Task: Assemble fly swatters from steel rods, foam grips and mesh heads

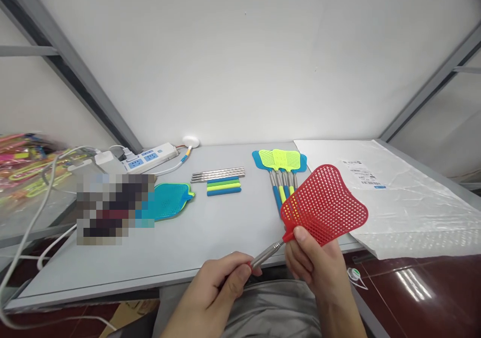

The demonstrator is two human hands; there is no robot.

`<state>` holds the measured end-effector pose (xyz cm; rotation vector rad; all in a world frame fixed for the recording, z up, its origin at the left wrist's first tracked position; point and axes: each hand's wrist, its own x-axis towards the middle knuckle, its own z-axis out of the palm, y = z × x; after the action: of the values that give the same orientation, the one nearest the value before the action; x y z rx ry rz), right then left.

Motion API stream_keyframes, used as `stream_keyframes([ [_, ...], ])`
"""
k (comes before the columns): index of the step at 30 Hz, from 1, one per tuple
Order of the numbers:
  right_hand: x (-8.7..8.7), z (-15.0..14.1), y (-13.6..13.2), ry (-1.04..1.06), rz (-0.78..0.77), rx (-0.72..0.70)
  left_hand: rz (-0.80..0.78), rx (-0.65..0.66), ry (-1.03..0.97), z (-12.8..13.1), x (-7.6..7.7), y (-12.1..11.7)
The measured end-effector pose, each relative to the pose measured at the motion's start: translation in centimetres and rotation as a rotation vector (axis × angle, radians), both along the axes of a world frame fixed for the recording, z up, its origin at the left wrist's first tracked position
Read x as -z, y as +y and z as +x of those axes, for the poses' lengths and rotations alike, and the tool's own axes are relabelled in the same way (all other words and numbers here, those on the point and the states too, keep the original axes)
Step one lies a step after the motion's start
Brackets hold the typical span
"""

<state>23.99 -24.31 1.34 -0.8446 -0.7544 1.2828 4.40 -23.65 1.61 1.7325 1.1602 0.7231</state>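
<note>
A red fly swatter (326, 205) with a perforated head is held over the front edge of the table, tilted up to the right. My right hand (315, 263) is closed on the neck of its head, thumb on top. My left hand (221, 288) wraps round the grip end, where a bit of red shows; most of the grip is hidden in the fingers. Between the hands runs the metal telescopic rod (267, 254). Behind the red head lie several finished-looking swatters (280, 158), with blue and yellow-green heads, partly covered by it.
Several metal rods (218, 174) and coloured grip tubes (224, 186) lie mid-table. Blue swatter heads (169, 201) are stacked to the left, beside a blurred patch. A power strip (150, 157) with white cables stands back left. White bubble wrap packaging (394, 203) covers the right side.
</note>
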Motion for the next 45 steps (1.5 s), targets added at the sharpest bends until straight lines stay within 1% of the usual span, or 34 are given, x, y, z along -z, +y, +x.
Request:
stream_keyframes([
  [3, 0.1, -0.1, 0.1, 0.008, 0.027, -0.018, 0.106, -0.073, 0.042, -0.1, -0.3, 0.0],
  [5, 0.5, -0.1, 0.3, 0.018, 0.040, -0.047, 0.178, -0.091, 0.078, -0.3, -0.6, 0.0],
  [10, 1.4, -0.1, 0.9, 0.022, -0.020, -0.125, 0.253, 0.047, 0.221, -0.6, -1.4, 0.3],
  [13, 1.7, 0.0, 1.0, -0.017, -0.016, -0.095, 0.305, 0.083, 0.259, -0.5, -1.3, 0.3],
  [17, 1.7, -0.2, 0.8, -0.018, -0.019, -0.030, 0.382, 0.067, 0.253, -0.2, -0.8, 0.2],
  [22, 1.5, -0.7, 0.8, 0.018, -0.041, 0.047, 0.590, 0.020, 0.276, 0.2, -0.3, 0.1],
  [24, 1.6, -0.8, 0.8, 0.045, -0.030, 0.057, 0.640, -0.002, 0.287, 0.3, -0.2, 0.0],
  [26, 1.8, -1.0, 0.8, 0.065, -0.013, 0.025, 0.643, 0.001, 0.297, 0.5, -0.2, -0.2],
  [29, 2.1, -1.4, 0.6, 0.037, 0.021, -0.055, 0.619, 0.060, 0.296, 0.8, -0.4, -0.2],
  [30, 2.2, -1.6, 0.5, 0.009, 0.028, -0.055, 0.601, 0.080, 0.299, 0.9, -0.5, -0.2],
  [33, 2.1, -1.9, 0.3, -0.082, 0.042, 0.019, 0.515, 0.128, 0.324, 1.2, -1.3, -0.2],
  [34, 2.0, -2.0, 0.3, -0.105, 0.054, 0.016, 0.482, 0.143, 0.329, 1.3, -1.6, -0.3],
  [37, 1.7, -2.0, 0.0, -0.132, 0.100, -0.082, 0.402, 0.158, 0.345, 1.9, -2.2, -0.5],
  [39, 1.8, -2.0, -0.2, -0.139, 0.117, -0.136, 0.384, 0.133, 0.396, 2.1, -2.1, -0.6],
  [41, 2.2, -2.1, -0.4, -0.132, 0.108, -0.125, 0.403, 0.106, 0.476, 2.1, -1.9, -0.6],
  [45, 3.0, -1.9, -0.2, -0.020, 0.046, -0.017, 0.479, 0.085, 0.637, 1.3, -1.5, -0.3],
])
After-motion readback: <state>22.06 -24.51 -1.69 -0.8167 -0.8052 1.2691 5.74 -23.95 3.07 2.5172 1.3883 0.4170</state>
